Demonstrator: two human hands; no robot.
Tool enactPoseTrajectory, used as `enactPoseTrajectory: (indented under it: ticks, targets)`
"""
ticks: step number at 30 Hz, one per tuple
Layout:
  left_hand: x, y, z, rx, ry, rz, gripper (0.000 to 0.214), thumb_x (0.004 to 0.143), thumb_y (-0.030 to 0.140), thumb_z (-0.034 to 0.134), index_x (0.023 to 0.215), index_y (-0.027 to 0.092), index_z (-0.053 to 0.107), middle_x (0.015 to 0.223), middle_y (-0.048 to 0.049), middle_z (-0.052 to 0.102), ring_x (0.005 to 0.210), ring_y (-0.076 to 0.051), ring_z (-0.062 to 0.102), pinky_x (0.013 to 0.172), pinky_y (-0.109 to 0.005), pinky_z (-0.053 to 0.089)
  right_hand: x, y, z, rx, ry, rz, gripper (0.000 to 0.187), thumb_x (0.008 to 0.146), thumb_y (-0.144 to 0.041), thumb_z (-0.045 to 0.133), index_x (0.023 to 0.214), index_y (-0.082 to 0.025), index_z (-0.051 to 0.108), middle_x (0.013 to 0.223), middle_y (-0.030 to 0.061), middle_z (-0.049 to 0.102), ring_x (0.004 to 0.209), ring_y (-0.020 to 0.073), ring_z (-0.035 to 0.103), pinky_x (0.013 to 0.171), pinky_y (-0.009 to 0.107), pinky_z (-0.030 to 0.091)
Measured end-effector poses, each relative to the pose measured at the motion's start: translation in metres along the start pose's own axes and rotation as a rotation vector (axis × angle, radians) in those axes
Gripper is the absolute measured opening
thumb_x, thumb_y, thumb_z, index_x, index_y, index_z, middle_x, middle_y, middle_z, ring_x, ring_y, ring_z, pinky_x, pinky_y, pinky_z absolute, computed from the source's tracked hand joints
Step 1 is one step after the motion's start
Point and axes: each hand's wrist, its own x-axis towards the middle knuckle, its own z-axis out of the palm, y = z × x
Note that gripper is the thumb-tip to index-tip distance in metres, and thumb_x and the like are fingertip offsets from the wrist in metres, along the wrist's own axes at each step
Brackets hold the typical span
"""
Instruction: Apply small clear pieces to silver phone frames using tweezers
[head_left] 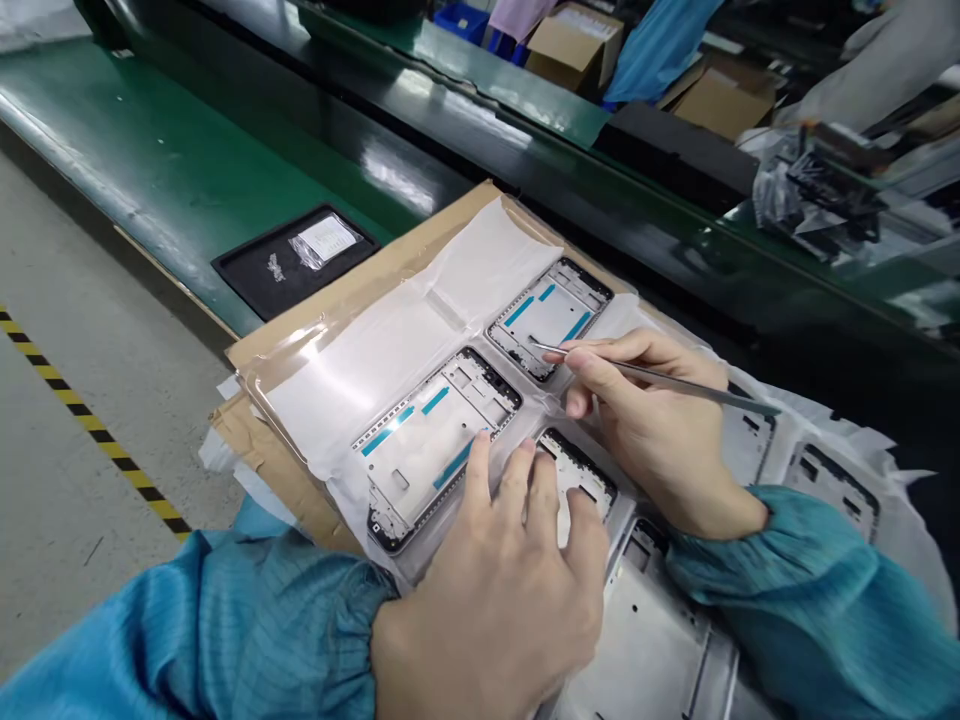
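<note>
Several phone middle frames lie on clear plastic film over cardboard. My left hand rests flat, fingers stretched out, on the edge of the nearest frame with blue strips and on the frame beside it. My right hand is closed on thin metal tweezers. Their tip touches the lower edge of the farther frame, which also bears blue strips. Both arms wear blue sleeves.
A black tray with a small bag and metal bits sits on the green conveyor edge. More frames lie to the right. Cardboard boxes and bagged parts stand beyond the belt. The floor with yellow-black tape is at left.
</note>
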Motion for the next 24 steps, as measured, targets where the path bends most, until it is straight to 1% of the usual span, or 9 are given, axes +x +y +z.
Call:
enactPoseTrajectory:
  ticks: [4, 7, 10, 12, 14, 17, 19, 22, 24]
  targets:
    - [0.002, -0.002, -0.003, 0.022, 0.012, -0.023, 0.039, 0.103, 0.025, 0.048, 0.135, 0.003, 0.057, 0.131, -0.0243, 0.073, 0.132, -0.039, 0.065, 0.116, -0.063, 0.044, 0.000, 0.001, 0.000, 0.001, -0.003, -0.021, 0.025, 0.081, -0.039, 0.092, 0.078, -0.021, 0.074, 0.086, 0.0047, 0.079, 0.046, 0.0114, 0.060, 0.045, 0.025, 0.050]
    - [0.003, -0.005, -0.007, -0.065, -0.015, 0.005, 0.045, 0.099, 0.034, 0.058, 0.132, 0.003, 0.056, 0.127, -0.0240, 0.073, 0.132, -0.041, 0.064, 0.116, -0.063, 0.045, -0.001, 0.000, -0.001, 0.002, -0.009, -0.011, 0.023, 0.082, -0.037, 0.091, 0.078, -0.021, 0.074, 0.088, 0.0048, 0.079, 0.047, 0.0110, 0.060, 0.046, 0.025, 0.051]
    - [0.002, -0.011, -0.012, -0.200, -0.024, 0.019, 0.054, 0.093, 0.045, 0.072, 0.127, 0.006, 0.056, 0.127, -0.0219, 0.070, 0.134, -0.042, 0.061, 0.118, -0.064, 0.044, -0.001, -0.003, 0.000, 0.010, 0.005, 0.002, 0.027, 0.079, -0.040, 0.092, 0.076, -0.022, 0.073, 0.090, 0.0056, 0.079, 0.046, 0.0113, 0.059, 0.045, 0.027, 0.051]
    - [0.000, -0.015, -0.014, -0.275, 0.021, 0.018, 0.062, 0.089, 0.057, 0.076, 0.123, 0.008, 0.056, 0.126, -0.0209, 0.068, 0.132, -0.042, 0.060, 0.119, -0.064, 0.043, -0.001, -0.006, 0.001, 0.020, 0.019, 0.025, 0.033, 0.075, -0.045, 0.095, 0.074, -0.022, 0.071, 0.089, 0.0059, 0.079, 0.045, 0.0115, 0.057, 0.045, 0.028, 0.051]
    - [-0.001, -0.017, -0.014, -0.337, 0.115, 0.032, 0.065, 0.091, 0.065, 0.070, 0.122, 0.009, 0.055, 0.123, -0.0199, 0.067, 0.126, -0.040, 0.062, 0.118, -0.062, 0.044, 0.001, -0.010, 0.003, 0.038, 0.039, 0.063, 0.038, 0.071, -0.048, 0.097, 0.073, -0.021, 0.070, 0.087, 0.0058, 0.079, 0.045, 0.0116, 0.057, 0.045, 0.028, 0.051]
    - [-0.003, -0.017, -0.015, -0.453, 0.224, 0.040, 0.054, 0.099, 0.057, 0.060, 0.126, 0.010, 0.052, 0.119, -0.0173, 0.066, 0.113, -0.032, 0.065, 0.115, -0.057, 0.047, 0.004, -0.015, 0.005, 0.078, 0.060, 0.113, 0.045, 0.064, -0.051, 0.100, 0.068, -0.021, 0.067, 0.081, 0.0052, 0.077, 0.044, 0.0101, 0.055, 0.043, 0.025, 0.048]
    - [-0.005, -0.018, -0.016, -0.562, 0.197, -0.014, 0.050, 0.099, 0.046, 0.060, 0.133, 0.011, 0.049, 0.122, -0.0164, 0.066, 0.111, -0.029, 0.066, 0.113, -0.051, 0.051, 0.006, -0.017, 0.006, 0.081, 0.058, 0.126, 0.046, 0.062, -0.051, 0.101, 0.067, -0.022, 0.066, 0.078, 0.0037, 0.076, 0.043, 0.0090, 0.054, 0.043, 0.024, 0.047]
    - [-0.010, -0.025, -0.018, -0.694, 0.086, -0.132, 0.068, 0.095, 0.033, 0.063, 0.155, 0.018, 0.034, 0.135, -0.0156, 0.064, 0.116, -0.028, 0.067, 0.106, -0.043, 0.058, 0.007, -0.016, 0.004, 0.073, 0.041, 0.115, 0.046, 0.064, -0.053, 0.100, 0.066, -0.023, 0.065, 0.070, 0.0018, 0.073, 0.043, 0.0100, 0.054, 0.044, 0.025, 0.048]
    - [-0.014, -0.034, -0.019, -0.763, 0.048, -0.186, 0.084, 0.095, 0.026, 0.064, 0.165, 0.023, 0.018, 0.139, -0.0152, 0.065, 0.120, -0.029, 0.068, 0.103, -0.043, 0.061, 0.007, -0.011, 0.001, 0.082, 0.025, 0.105, 0.046, 0.067, -0.054, 0.098, 0.066, -0.022, 0.066, 0.063, 0.0012, 0.069, 0.042, 0.0109, 0.054, 0.043, 0.024, 0.047]
